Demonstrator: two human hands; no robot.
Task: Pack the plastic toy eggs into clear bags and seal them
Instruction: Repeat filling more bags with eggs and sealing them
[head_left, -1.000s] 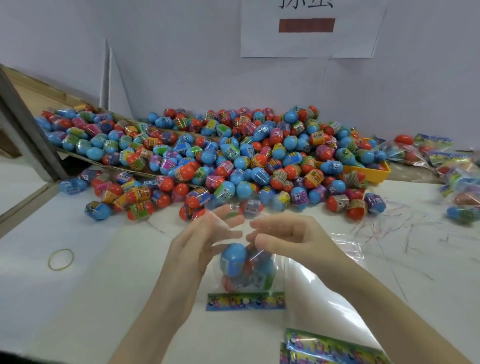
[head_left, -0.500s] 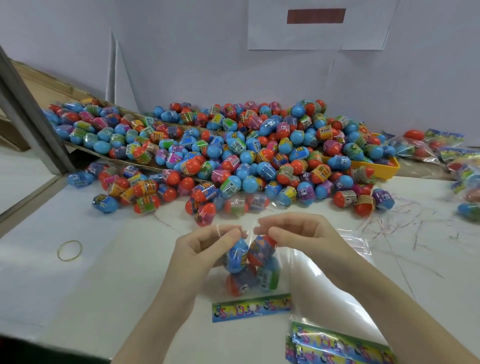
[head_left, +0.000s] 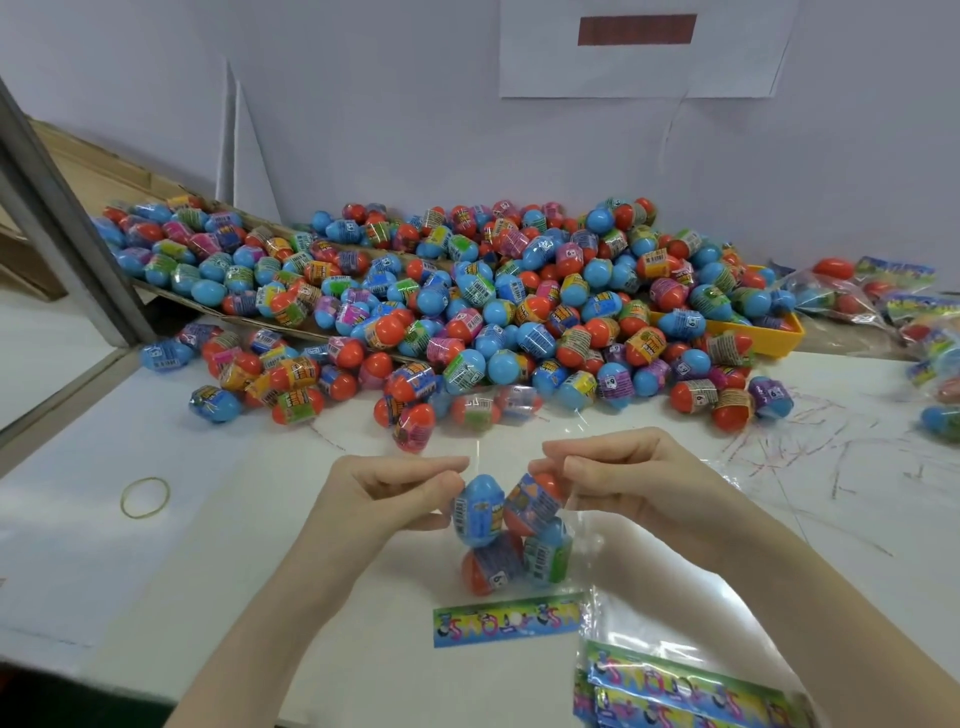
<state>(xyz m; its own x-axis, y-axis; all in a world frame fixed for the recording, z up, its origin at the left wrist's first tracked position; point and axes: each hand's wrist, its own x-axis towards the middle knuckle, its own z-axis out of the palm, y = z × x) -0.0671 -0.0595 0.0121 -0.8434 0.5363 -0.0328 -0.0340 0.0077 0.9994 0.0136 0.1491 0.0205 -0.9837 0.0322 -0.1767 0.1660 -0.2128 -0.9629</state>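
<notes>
White table (head_left: 156, 571), egg pile (head_left: 467, 312) behind; both hands (left (head_left: 384, 493), right (head_left: 639, 483)) pinching top of clear bag (head_left: 519, 530) holding four eggs

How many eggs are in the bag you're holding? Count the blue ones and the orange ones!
Blue eggs: 2
Orange eggs: 2
Total: 4 eggs that I can see in the clear bag

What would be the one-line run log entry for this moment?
step: closing bag | left hand: pinches clear bag top | right hand: pinches bag top | contents: toy eggs inside | seal: cannot tell
</notes>
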